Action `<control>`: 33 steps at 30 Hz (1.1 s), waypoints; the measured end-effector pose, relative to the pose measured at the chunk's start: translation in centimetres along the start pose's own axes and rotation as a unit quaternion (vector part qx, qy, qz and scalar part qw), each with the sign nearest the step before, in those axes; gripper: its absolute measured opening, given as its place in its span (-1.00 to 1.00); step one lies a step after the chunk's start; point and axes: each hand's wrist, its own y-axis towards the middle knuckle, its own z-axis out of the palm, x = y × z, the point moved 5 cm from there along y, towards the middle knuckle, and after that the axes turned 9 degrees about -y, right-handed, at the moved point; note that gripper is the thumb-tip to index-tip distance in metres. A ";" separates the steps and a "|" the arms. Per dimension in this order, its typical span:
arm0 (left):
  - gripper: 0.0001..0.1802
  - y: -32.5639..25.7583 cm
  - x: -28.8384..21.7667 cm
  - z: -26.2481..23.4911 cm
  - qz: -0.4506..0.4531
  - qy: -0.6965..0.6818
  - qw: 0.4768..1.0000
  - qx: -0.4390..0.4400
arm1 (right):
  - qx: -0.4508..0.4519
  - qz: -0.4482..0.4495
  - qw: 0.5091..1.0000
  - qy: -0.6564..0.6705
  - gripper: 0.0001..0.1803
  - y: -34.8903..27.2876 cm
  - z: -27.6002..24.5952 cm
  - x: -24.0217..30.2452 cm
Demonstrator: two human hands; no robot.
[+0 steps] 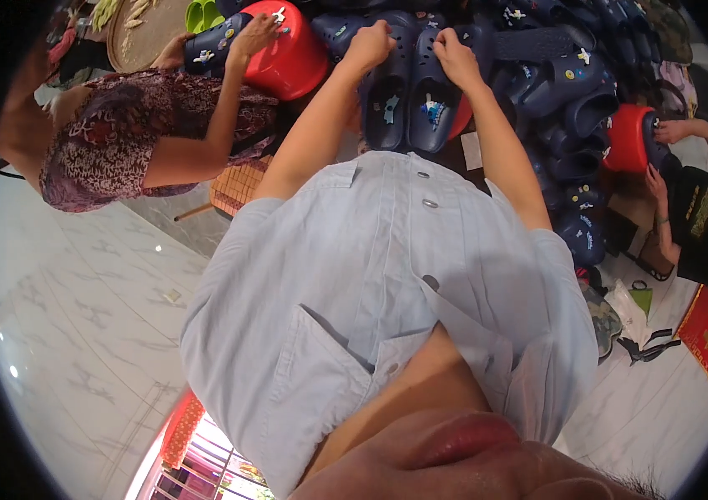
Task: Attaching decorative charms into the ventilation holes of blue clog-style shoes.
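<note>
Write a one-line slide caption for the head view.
Both hands, left hand and right hand, grip a pair of navy clogs amid a pile of clogs, co-workers alongside with red buckets.

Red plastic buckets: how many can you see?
2. One red plastic bucket sits upper left under a co-worker's hand; another is at the right, held by a second co-worker. More may hide among the navy clogs.

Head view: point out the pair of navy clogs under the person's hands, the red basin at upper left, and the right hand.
pair of navy clogs (411, 104), head view, on the clogs' uppers.
red basin (291, 58), head view, on its outer wall.
right hand (454, 52), head view, on the back of the hand.
</note>
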 end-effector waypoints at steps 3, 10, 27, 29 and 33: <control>-0.67 -2.8 -2.5 -2.7 -0.027 -0.095 0.995 -0.008 | -0.042 -0.004 0.996 0.073 -0.67 -2.6 -2.2 -0.1; -0.71 -13.6 -5.1 -2.5 -0.007 -0.164 0.985 0.046 | -0.082 -0.214 0.973 -0.037 -0.66 -12.9 -3.0 4.3; -0.53 -13.9 -7.0 2.1 0.120 0.067 0.990 -0.029 | -0.020 0.197 0.980 0.030 -0.41 -8.3 -1.2 -2.8; -0.49 -13.0 -6.8 3.0 0.102 0.067 0.992 -0.045 | 0.006 0.211 0.977 0.020 -0.38 -7.7 0.3 -3.7; -0.45 -11.2 -4.5 5.6 0.021 0.043 0.998 -0.028 | -0.011 0.192 0.980 0.046 -0.49 -7.5 1.1 -4.0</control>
